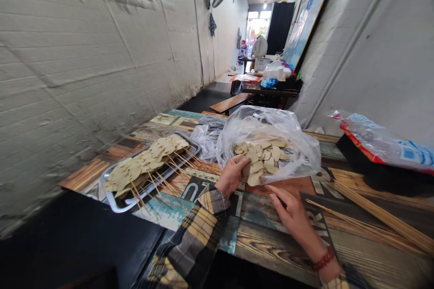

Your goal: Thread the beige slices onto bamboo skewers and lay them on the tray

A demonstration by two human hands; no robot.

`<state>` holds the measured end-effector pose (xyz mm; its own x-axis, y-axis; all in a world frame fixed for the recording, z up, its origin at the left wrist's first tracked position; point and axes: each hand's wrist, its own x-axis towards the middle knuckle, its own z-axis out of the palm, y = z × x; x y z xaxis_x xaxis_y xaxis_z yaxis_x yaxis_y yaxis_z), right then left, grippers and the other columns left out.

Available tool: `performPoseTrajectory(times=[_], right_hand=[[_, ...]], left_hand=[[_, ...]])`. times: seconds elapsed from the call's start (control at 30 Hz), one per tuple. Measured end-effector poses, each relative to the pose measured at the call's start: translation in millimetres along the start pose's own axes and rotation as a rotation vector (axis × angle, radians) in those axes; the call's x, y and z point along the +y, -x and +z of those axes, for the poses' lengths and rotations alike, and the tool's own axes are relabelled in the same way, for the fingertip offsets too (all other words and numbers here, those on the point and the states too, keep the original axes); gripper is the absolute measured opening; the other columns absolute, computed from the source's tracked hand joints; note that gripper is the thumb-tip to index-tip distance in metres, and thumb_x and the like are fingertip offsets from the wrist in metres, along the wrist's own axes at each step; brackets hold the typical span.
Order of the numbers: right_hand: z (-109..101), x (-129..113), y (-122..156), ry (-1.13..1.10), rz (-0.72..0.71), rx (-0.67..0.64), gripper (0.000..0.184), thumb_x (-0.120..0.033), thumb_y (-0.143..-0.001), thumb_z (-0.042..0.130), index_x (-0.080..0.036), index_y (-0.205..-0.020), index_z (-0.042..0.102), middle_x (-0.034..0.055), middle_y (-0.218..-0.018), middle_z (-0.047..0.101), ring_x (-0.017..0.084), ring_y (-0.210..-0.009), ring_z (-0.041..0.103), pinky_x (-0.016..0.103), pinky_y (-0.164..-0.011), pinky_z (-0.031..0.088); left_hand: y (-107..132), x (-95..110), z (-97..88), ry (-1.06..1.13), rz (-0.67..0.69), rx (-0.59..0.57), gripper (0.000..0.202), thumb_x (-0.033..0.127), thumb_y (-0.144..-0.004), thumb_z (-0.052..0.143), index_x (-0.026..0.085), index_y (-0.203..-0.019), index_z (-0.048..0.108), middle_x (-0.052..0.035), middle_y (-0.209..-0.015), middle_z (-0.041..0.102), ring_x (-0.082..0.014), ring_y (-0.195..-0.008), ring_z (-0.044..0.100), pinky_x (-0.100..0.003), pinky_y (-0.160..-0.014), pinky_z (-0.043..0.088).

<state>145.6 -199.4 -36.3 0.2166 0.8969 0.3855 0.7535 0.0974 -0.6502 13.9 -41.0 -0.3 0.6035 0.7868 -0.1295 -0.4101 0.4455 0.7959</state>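
Note:
My left hand (233, 175) pinches thin beige slices (255, 176) at the near edge of an open clear plastic bag (305, 156). More loose slices (267, 151) lie inside the bag. Just right of the held slices is my right hand (288, 207), with its fingers drawn together and pointing at them. Whatever is between those fingertips is too small to make out. To the left, a metal tray (118, 207) bears a row of skewered slices (145, 160), their bare stick ends (166, 183) hanging over its near side.
Loose bamboo skewers (379, 212) lie at the right of the patterned wooden table (267, 239). Behind them stands a black container (366, 158) with printed plastic packaging (389, 137). A grey cloth (212, 121) lies behind the tray. A white wall (84, 54) runs along the left.

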Motion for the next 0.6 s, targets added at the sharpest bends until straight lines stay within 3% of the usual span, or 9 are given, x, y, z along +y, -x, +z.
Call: performPoseTrajectory(times=[0.13,0.2,0.4,0.6], right_hand=[[-0.1,-8.2,-17.5,-0.136,0.156,-0.066,0.039,-0.041,-0.093,0.043,-0.015,-0.104,0.07,0.006,-0.075,0.073,0.018,-0.06,0.066,0.028,-0.059,0.054],[-0.8,-13.3,-26.4,-0.155,0.191,-0.083,0.039,-0.043,-0.091,0.044,-0.016,-0.095,0.072,0.0027,-0.062,0.068,0.016,-0.052,0.062,0.026,-0.052,0.049],[-2.4,-20.2,-40.1,-0.176,0.138,-0.031,0.032,-0.041,-0.087,0.05,-0.017,-0.082,0.071,0.0029,-0.066,0.069,0.016,-0.06,0.062,0.025,-0.056,0.046],[1.0,-14.3,-38.3,-0.222,0.153,0.017,0.031,-0.043,-0.086,0.052,-0.018,-0.078,0.069,0.0031,-0.066,0.068,0.017,-0.06,0.061,0.026,-0.058,0.048]], left_hand=[[1.7,3.1,1.7,-0.023,0.006,-0.008,0.039,0.035,-0.06,0.083,0.012,-0.089,0.071,-0.008,-0.084,0.073,-0.0149,-0.068,0.065,-0.025,-0.066,0.051],[1.9,4.8,1.4,-0.014,-0.002,-0.009,0.036,0.034,-0.062,0.082,0.012,-0.088,0.07,-0.008,-0.085,0.073,-0.0151,-0.069,0.065,-0.025,-0.065,0.051],[0.9,7.3,-3.5,0.083,-0.08,-0.064,0.038,0.032,-0.067,0.079,0.015,-0.099,0.069,-0.0093,-0.096,0.073,-0.02,-0.083,0.068,-0.028,-0.072,0.052],[4.7,4.9,-2.6,0.024,-0.126,-0.105,0.043,0.028,-0.065,0.081,0.016,-0.105,0.067,-0.0099,-0.099,0.072,-0.0213,-0.082,0.068,-0.03,-0.07,0.054]])
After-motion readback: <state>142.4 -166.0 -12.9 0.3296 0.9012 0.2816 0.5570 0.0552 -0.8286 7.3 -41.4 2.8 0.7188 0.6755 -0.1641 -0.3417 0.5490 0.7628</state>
